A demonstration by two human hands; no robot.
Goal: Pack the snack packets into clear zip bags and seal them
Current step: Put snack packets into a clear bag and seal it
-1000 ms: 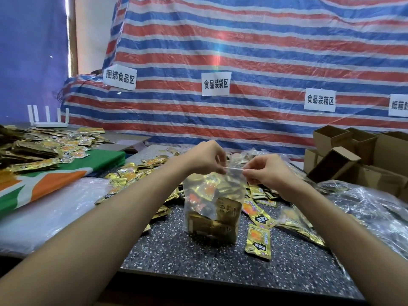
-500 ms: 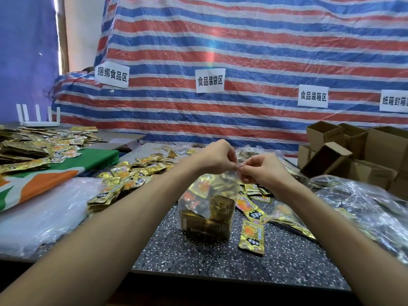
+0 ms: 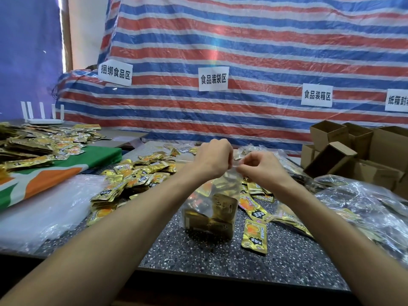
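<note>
1. We see both forearms enter from the lower corners of the view and converge over the middle of the desk (image 3: 220, 259), a dark speckled surface.
2. The clear zip bag (image 3: 229, 184) stands upright on the desk between the forearms. Its base rests on the surface. Gold snack packets (image 3: 217, 214) fill its lower part.
3. One loose packet (image 3: 254, 236) lies flat on the desk just right of the bag's base. More loose ones lie scattered behind it.
4. The left hand (image 3: 215, 159) is raised above the bag with its back toward us. Its fingers are curled and pinch the bag's top edge at the left end.
5. The right hand (image 3: 257, 167) is at the same height, with its fingers curled inward. It pinches the same top edge just beside the left hand. The two hands are near each other, and we cannot tell whether they touch.
6. We cannot tell whether the zip strip is closed along its length, because the hands cover it.
7. Left of the left forearm, a heap of gold packets (image 3: 136, 175) lies on the desk. A clear plastic sheet (image 3: 44, 208) lies beside it, nearer the left edge.
8. Right of the right forearm lies a crumpled pile of clear bags (image 3: 362, 206).
9. Further left, a green, orange and white cloth (image 3: 66, 171) carries more packets. A white router (image 3: 43, 117) stands behind them.
10. At the far right, open cardboard boxes (image 3: 362, 149) are stacked.
11. A red, white and blue striped tarp (image 3: 242, 51) closes the background. White paper labels (image 3: 213, 78) are fixed to it.
</note>
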